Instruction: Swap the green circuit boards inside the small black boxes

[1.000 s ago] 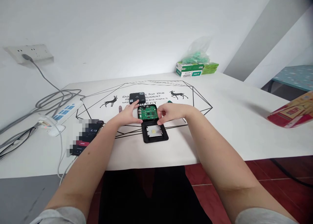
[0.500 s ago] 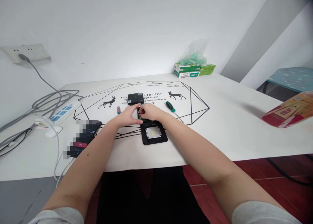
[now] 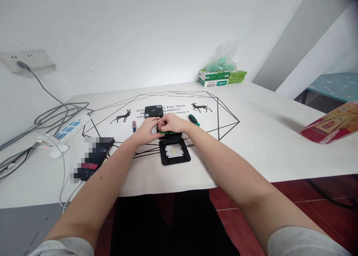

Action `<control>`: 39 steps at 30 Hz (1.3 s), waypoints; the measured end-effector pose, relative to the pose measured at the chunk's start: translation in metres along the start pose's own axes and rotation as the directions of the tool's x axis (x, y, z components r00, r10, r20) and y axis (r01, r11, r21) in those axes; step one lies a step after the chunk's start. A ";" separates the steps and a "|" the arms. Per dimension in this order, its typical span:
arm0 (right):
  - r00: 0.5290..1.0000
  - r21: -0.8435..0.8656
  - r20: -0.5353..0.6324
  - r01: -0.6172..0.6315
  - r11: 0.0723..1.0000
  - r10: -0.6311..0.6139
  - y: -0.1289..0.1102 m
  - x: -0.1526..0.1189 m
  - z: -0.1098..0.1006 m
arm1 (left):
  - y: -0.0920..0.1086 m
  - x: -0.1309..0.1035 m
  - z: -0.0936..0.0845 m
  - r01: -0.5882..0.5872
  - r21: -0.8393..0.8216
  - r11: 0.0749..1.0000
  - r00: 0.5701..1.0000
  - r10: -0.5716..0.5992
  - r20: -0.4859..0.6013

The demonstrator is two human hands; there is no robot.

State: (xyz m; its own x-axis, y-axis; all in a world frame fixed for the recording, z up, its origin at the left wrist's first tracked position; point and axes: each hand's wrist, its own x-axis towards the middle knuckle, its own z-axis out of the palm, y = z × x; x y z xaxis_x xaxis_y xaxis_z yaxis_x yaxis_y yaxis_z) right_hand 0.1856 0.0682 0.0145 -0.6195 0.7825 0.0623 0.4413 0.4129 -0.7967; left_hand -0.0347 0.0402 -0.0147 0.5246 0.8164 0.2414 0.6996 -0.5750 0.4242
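Both my hands meet at a small black device casing on the table, with a green circuit board showing in it. My left hand grips the casing's left side, thumb at the near edge and fingers at the far edge. From the right, my right hand bends its fingers down in a pinch at the circuit board; the fingertips partly hide it. Just nearer to me lies an open black cover with a metal plate inside. Beyond my hands rests a black box with small labels.
A short screwdriver lies left of my hands, a green-handled screwdriver to the right. A phone, a power strip and cables are at left. Green boxes stand at the back; a red-yellow package is far right.
My right hand has shifted slightly and now covers more of the green board. More of the casing's near edge shows. The whole view has moved a little.
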 end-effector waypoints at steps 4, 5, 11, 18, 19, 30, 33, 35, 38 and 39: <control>0.964 -0.016 -0.262 -0.051 0.999 0.045 0.000 -0.004 -0.010 | -0.004 0.003 0.006 -0.094 0.031 0.995 0.984 0.097 -0.148; 0.910 -0.014 -0.403 -0.110 0.994 0.095 0.000 -0.006 -0.014 | -0.005 0.003 0.006 -0.100 0.033 0.994 0.972 0.104 -0.211; 0.738 0.390 -0.443 -0.353 0.850 0.510 -0.003 -0.023 -0.023 | -0.011 0.002 0.007 -0.145 0.022 0.989 0.892 0.140 -0.429; 0.612 0.536 -0.538 -0.282 0.795 0.580 0.009 -0.022 -0.032 | 0.006 -0.003 0.008 -0.045 -0.049 0.998 0.967 0.031 -0.254; 0.571 0.523 -0.573 -0.299 0.798 0.588 0.015 -0.023 -0.037 | 0.007 -0.004 0.007 -0.022 -0.036 0.999 0.981 0.015 -0.194; 0.541 0.203 -0.662 -0.536 0.819 0.519 0.054 -0.030 -0.051 | 0.003 -0.006 -0.005 0.203 0.074 0.976 0.979 -0.203 -0.003; 0.580 0.120 -0.649 -0.561 0.819 0.492 0.051 -0.028 -0.047 | -0.001 -0.005 -0.005 0.224 0.078 0.971 0.974 -0.223 -0.027; 0.606 0.068 -0.633 -0.577 0.814 0.482 0.047 -0.028 -0.045 | -0.004 -0.005 -0.004 0.224 0.068 0.972 0.974 -0.221 -0.043; 0.629 -0.015 -0.623 -0.603 0.797 0.464 0.042 -0.029 -0.045 | -0.010 -0.003 -0.002 0.192 0.053 0.980 0.980 -0.189 -0.060; 0.634 -0.045 -0.624 -0.612 0.789 0.456 0.041 -0.029 -0.045 | -0.011 -0.003 -0.001 0.174 0.047 0.984 0.983 -0.171 -0.068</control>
State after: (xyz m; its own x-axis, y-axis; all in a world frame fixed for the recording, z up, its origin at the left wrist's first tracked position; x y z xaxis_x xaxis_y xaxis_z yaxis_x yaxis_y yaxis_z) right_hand 0.2510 0.0830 0.0071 0.2136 0.9756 0.0511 0.7568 -0.1322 -0.6402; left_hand -0.0446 0.0442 -0.0191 0.3629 0.9044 0.2243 0.8026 -0.4257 0.4179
